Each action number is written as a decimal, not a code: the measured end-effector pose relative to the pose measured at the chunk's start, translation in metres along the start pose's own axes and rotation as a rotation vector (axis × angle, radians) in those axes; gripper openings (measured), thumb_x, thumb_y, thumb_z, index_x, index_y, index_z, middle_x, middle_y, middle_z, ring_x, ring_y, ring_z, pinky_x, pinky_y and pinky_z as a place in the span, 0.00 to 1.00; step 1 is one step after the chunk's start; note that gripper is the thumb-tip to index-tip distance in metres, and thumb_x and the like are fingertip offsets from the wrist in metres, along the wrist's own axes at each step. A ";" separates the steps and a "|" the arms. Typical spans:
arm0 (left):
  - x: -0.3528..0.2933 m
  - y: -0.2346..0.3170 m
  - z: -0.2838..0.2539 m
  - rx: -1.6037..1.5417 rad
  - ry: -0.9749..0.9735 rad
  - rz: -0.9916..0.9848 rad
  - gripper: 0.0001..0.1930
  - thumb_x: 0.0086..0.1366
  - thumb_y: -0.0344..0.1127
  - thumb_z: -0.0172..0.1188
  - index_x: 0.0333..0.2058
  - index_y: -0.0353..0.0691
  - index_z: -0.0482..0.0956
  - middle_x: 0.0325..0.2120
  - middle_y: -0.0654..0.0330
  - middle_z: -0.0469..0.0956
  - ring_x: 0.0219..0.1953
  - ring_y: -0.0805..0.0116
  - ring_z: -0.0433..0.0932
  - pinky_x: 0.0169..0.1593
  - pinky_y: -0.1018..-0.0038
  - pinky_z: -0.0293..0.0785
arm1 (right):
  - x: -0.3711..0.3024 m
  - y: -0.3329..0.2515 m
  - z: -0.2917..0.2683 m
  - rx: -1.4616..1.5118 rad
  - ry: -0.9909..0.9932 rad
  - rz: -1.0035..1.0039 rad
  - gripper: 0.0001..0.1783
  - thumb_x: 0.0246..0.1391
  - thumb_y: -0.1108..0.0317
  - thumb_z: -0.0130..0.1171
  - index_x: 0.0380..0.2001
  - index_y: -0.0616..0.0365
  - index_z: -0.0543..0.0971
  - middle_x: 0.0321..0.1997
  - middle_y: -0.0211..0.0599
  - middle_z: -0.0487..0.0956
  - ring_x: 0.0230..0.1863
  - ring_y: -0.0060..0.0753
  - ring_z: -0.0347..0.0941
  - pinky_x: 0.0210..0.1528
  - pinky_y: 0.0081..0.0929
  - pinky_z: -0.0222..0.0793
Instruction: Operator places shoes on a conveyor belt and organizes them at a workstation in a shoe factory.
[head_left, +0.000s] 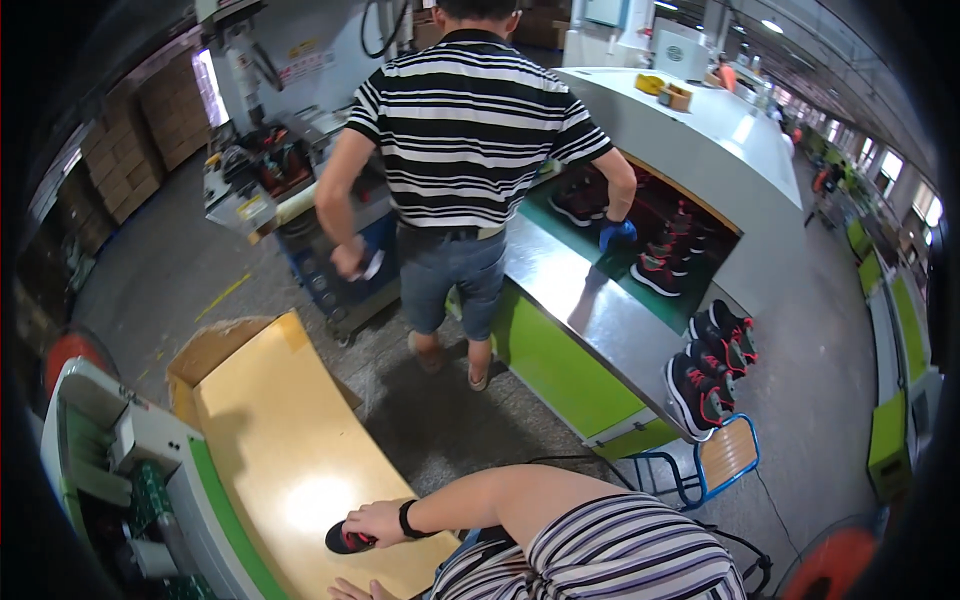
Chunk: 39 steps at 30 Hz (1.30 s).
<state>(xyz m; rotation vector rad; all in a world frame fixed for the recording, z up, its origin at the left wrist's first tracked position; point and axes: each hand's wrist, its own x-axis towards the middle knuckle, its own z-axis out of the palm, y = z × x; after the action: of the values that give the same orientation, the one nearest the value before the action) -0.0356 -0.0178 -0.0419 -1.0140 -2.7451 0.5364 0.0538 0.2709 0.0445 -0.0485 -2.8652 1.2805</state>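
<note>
A black shoe with red-pink trim [345,541] rests on the tan sloping board at the lower left. My right hand [376,523], with a black band at its wrist, is closed over the shoe, covering part of it. Closer to the lower edge, my left hand [355,590] is partly cut off by the picture. Its visible fingers are apart over the tan board [290,430], and nothing shows in them.
Ahead, a co-worker [470,130] faces away, a blue-gloved hand [617,235] at a machine opening holding shoes. More shoes [700,385] stand at the metal table's [570,300] right end, beside a blue-framed stool [728,455]. A green-edged machine [215,510] borders the board's left side.
</note>
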 end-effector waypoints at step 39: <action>0.241 -0.006 -0.063 -1.488 -0.109 -0.519 0.59 0.47 0.45 0.74 0.69 0.37 0.42 0.52 0.37 0.72 0.56 0.44 0.72 0.61 0.60 0.67 | -0.026 -0.028 -0.032 -0.029 0.163 0.018 0.30 0.43 0.70 0.66 0.52 0.61 0.70 0.54 0.54 0.72 0.55 0.56 0.69 0.60 0.41 0.66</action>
<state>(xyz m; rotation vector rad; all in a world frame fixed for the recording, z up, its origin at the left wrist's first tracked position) -0.2040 0.1531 0.0261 -0.2534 -3.0113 -1.7397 0.0799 0.2749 0.0866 -0.1713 -2.7514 1.1779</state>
